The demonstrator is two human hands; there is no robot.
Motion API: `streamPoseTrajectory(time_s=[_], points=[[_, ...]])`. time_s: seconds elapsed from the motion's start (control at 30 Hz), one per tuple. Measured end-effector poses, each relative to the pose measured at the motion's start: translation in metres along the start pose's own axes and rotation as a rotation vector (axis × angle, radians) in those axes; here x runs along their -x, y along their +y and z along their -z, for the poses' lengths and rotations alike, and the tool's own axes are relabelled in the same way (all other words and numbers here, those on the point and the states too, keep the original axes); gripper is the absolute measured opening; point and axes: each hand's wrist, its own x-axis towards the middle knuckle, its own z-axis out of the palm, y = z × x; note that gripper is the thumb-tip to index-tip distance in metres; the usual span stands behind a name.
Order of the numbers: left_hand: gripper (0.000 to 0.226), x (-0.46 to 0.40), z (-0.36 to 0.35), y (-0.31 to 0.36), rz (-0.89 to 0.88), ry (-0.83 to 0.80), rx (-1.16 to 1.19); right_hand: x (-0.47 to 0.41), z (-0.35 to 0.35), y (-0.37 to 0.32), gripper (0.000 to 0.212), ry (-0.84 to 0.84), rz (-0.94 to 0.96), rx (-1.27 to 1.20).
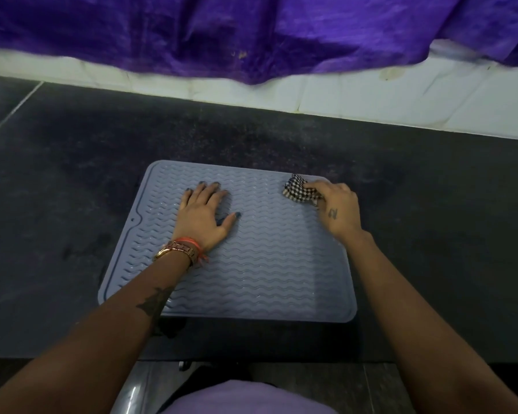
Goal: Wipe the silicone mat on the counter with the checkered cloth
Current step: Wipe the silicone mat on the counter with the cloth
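Fingers (320, 186) of the right hand (340, 209) curl round the checkered cloth (298, 191), bunching it into a small wad and pressing it down on the far right corner of the silicone mat (260, 264); the cloth's black-and-white squares poke out past the knuckles toward the mat's middle. Fingers (205, 189) of the left hand (205, 215) lie straight and spread, palm flat on the mat's left half, holding nothing, with the thumb stretched out to the right. Both hands are well apart on the mat

The mat is grey-blue, rectangular with rounded corners, covered in wavy raised ridges, with a raised border along its left side. It lies flat on the dark speckled surface (72, 189), slightly turned so its near edge runs close to the front edge of the surface

On the left wrist sit a gold-toned watch (177, 249) and an orange thread band (192, 243), touching each other. A dark tattoo (154, 301) marks the left forearm, and a small one marks the back of the right hand

Behind the surface runs a white tiled wall (401, 100), and a purple cloth (251, 34) hangs over its upper part
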Motion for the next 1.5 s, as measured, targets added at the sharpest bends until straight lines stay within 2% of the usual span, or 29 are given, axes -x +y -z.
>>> streamPoseTrajectory(time_s=[0.13, 0.27, 0.37, 0.53, 0.67, 0.8, 0.93, 1.07, 1.2, 1.33, 1.5], points=[[0.073, -0.001, -0.001, -0.001, -0.002, -0.009, 0.013, 0.017, 0.009, -0.006, 0.043, 0.079, 0.02, -0.081], [0.072, -0.001, 0.001, -0.001, -0.002, -0.011, 0.02, 0.038, 0.003, -0.015, 0.047, 0.034, 0.05, -0.071], [0.072, 0.0, 0.002, -0.001, -0.002, -0.016, 0.021, 0.041, 0.009, -0.016, 0.045, 0.069, 0.029, -0.104], [0.072, -0.002, 0.0, -0.001, -0.003, -0.011, 0.006, 0.072, 0.001, -0.027, 0.049, 0.06, 0.03, -0.055], [0.071, -0.001, -0.001, -0.001, -0.008, -0.012, 0.016, 0.08, 0.008, -0.031, 0.048, 0.128, 0.005, -0.064], [0.071, -0.002, -0.001, -0.002, -0.014, -0.021, 0.005, 0.1, 0.003, -0.04, 0.052, 0.09, -0.015, -0.041], [0.071, -0.002, 0.0, -0.002, -0.018, -0.029, 0.009, 0.102, 0.012, -0.039, 0.047, 0.129, 0.013, -0.046], [0.072, -0.002, -0.002, -0.002, -0.013, -0.035, 0.002, 0.128, 0.007, -0.043, 0.051, 0.153, 0.02, -0.013], [0.072, -0.003, -0.004, -0.004, -0.018, -0.034, 0.008, 0.136, 0.013, -0.041, 0.044, 0.18, 0.001, 0.002], [0.07, -0.003, -0.006, -0.004, -0.017, -0.021, 0.008, 0.164, 0.01, -0.047, 0.046, 0.156, -0.001, -0.013], [0.07, -0.004, -0.008, -0.005, -0.021, -0.02, 0.012, 0.187, 0.011, -0.048, 0.042, 0.239, -0.021, -0.008]])
